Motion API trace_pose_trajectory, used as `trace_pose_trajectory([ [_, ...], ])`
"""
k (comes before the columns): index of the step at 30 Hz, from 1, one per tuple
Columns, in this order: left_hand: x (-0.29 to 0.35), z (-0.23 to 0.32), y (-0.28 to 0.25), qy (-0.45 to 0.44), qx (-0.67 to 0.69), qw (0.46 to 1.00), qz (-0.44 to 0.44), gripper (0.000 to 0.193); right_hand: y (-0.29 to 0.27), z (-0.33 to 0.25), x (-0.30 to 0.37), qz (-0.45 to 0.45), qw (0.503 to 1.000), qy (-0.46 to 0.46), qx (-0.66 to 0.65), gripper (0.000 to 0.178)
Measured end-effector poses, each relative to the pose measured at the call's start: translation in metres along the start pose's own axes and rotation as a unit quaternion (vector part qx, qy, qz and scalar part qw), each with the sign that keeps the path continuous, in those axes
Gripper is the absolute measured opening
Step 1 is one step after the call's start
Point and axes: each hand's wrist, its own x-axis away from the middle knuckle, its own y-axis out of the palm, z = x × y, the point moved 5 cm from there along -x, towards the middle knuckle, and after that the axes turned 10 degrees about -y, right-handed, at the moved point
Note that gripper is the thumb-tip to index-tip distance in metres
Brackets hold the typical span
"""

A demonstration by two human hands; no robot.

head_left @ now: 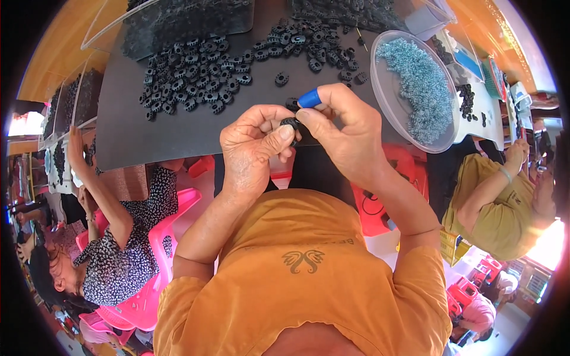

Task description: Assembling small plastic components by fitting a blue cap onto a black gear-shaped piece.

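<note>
My left hand (pixel 252 145) pinches a small black oval plastic piece (pixel 290 123) between thumb and fingers, above the near edge of the dark table mat. Close against its upper right side is my right hand (pixel 344 127), closed, thumb and forefinger tips together. A blue cover (pixel 309 98) wraps that forefinger's tip. What those tips pinch is too small or hidden to tell. Just beyond them shows another black piece (pixel 291 103); whether it lies on the mat or is held, I cannot tell. A heap of similar black pieces (pixel 196 80) spreads over the mat ahead.
At the right edge of the mat (pixel 127 130) stands a round clear tub (pixel 380 89) of small bluish springs (pixel 421 89). Clear bins of black parts (pixel 190 24) line the back. Co-workers sit on both sides, one in a patterned top (pixel 119 270), another in mustard (pixel 496 207).
</note>
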Motion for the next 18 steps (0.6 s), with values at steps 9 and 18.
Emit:
trace_pose_trajectory([
  [9,0.003,0.0,0.001,-0.003,0.054,0.998,0.012,0.015,0.005,-0.006,0.005,-0.008,0.988,-0.144,0.055,0.013],
  [18,0.0,0.002,-0.001,0.014,0.067,0.998,0.014,0.014,0.006,0.017,0.0,-0.02,0.977,0.13,-0.169,0.011],
])
